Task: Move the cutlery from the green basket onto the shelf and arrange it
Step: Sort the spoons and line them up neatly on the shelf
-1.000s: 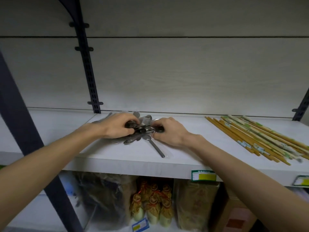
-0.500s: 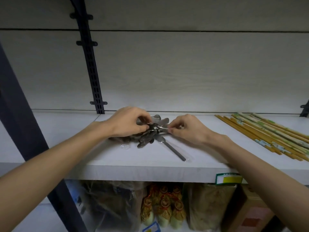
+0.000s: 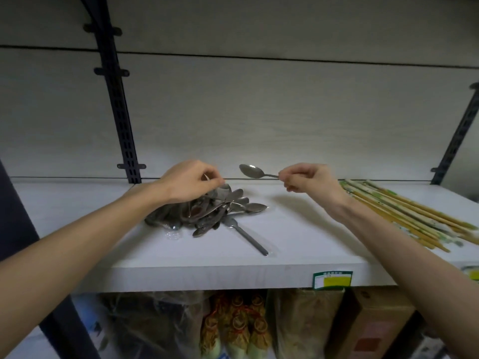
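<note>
A heap of metal spoons (image 3: 217,207) lies on the white shelf (image 3: 298,237), with one fork (image 3: 246,235) sticking out toward the front edge. My right hand (image 3: 308,181) pinches the handle of a single spoon (image 3: 252,171) and holds it in the air above the shelf, bowl pointing left. My left hand (image 3: 188,181) hovers over the heap's back left and pinches a thin piece of cutlery there. The green basket is out of view.
Wrapped wooden chopsticks (image 3: 409,216) lie in a fan on the shelf's right part. A dark slotted upright (image 3: 116,99) stands behind the heap at left, another at the far right. A green-yellow price tag (image 3: 333,279) hangs on the front edge. Packaged goods fill the shelf below.
My right hand has lifted one spoon out of the heap and drawn it up and to the right. My left hand has risen slightly above the heap.
</note>
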`<state>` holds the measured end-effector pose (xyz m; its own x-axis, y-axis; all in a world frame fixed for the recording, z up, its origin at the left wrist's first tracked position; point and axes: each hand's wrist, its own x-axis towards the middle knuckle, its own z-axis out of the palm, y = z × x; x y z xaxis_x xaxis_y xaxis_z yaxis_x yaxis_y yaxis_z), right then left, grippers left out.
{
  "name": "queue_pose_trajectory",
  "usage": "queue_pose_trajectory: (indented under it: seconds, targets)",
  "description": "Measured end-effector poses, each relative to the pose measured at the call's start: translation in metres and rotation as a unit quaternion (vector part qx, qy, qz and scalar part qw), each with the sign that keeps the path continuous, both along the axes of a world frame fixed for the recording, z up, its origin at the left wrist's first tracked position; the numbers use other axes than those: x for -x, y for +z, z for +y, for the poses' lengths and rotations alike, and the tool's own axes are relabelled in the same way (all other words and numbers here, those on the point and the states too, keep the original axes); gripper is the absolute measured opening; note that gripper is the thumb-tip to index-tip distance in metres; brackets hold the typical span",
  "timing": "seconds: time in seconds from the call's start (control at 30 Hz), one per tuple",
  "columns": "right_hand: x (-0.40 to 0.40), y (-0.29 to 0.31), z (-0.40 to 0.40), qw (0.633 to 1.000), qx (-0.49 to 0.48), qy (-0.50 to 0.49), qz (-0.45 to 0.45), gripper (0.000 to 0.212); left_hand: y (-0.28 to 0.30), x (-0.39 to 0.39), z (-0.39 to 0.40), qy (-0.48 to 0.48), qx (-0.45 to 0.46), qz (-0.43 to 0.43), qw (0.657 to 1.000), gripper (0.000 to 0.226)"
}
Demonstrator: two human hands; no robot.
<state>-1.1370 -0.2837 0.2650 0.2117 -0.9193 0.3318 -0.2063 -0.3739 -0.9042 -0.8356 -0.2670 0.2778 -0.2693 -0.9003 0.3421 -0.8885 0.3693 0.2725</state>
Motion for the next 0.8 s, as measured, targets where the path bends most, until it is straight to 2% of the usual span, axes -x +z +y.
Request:
queue_pose_trajectory:
  seconds: [0.07,0.2,0.33,0.5,0.63,0.8]
  targets:
    - [0.009,0.003,-0.006,0.999,-0.041,0.000,-0.028,0.007,-0.003,0.002,-0.006,0.021,-0.012,-0.047,0.999,0.025]
    - [0.020,0.003,-0.018,0.988,-0.127,0.033,-0.078,0.022,-0.004,0.006,-0.009,0.050,-0.042,-0.153,0.986,0.023]
    - [0.016,0.000,-0.026,0.994,-0.101,0.020,-0.036,0.022,-0.004,0.003,-0.010,0.047,-0.053,-0.214,0.974,0.028]
    - [0.000,0.000,-0.032,0.995,-0.088,-0.002,-0.051,0.008,-0.005,0.001,-0.014,0.038,-0.038,-0.213,0.976,0.027]
    - [-0.003,-0.010,-0.037,0.993,-0.102,-0.012,-0.056,0.013,-0.006,-0.001,-0.017,0.027,-0.006,-0.222,0.975,0.022]
    - [0.001,-0.012,-0.043,0.994,-0.086,-0.032,-0.063,0.016,0.002,0.004,-0.013,0.008,0.099,-0.200,0.975,0.025]
